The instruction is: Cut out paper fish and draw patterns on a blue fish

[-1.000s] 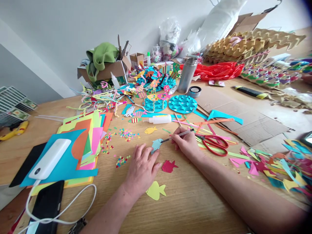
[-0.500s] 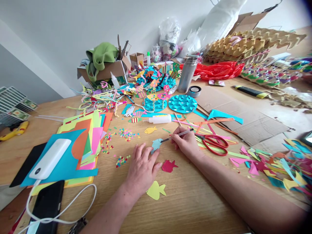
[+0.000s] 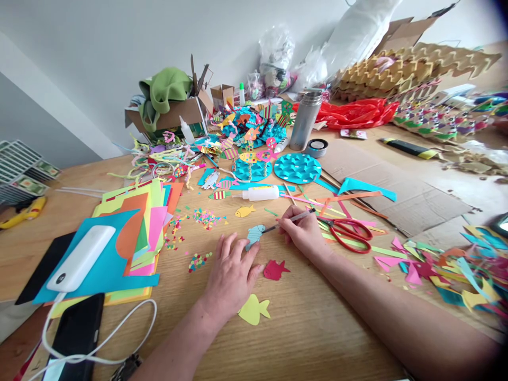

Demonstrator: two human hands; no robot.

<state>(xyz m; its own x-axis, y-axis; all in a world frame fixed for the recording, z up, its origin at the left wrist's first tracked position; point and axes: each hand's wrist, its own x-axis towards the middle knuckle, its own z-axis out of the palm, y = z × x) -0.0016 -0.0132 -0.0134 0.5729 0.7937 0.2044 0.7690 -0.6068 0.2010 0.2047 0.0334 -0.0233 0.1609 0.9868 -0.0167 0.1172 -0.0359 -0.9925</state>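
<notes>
My left hand (image 3: 231,274) lies flat on the wooden table (image 3: 309,328), fingers spread, its fingertips pinning the tail end of a light blue paper fish (image 3: 255,233). My right hand (image 3: 304,231) is closed round a thin pen (image 3: 289,219) whose tip touches that fish. A dark pink paper fish (image 3: 275,270) lies just right of my left hand, and a yellow paper fish (image 3: 253,309) sits nearer me. A small orange-yellow fish (image 3: 244,211) lies further back.
Red-handled scissors (image 3: 349,231) lie right of my right hand among paper strips. A glue bottle (image 3: 260,193), confetti (image 3: 206,217), a stack of coloured paper (image 3: 137,233) with a white power bank (image 3: 81,257), a phone (image 3: 75,333), a steel bottle (image 3: 305,120) and paper scraps (image 3: 448,270) surround the spot.
</notes>
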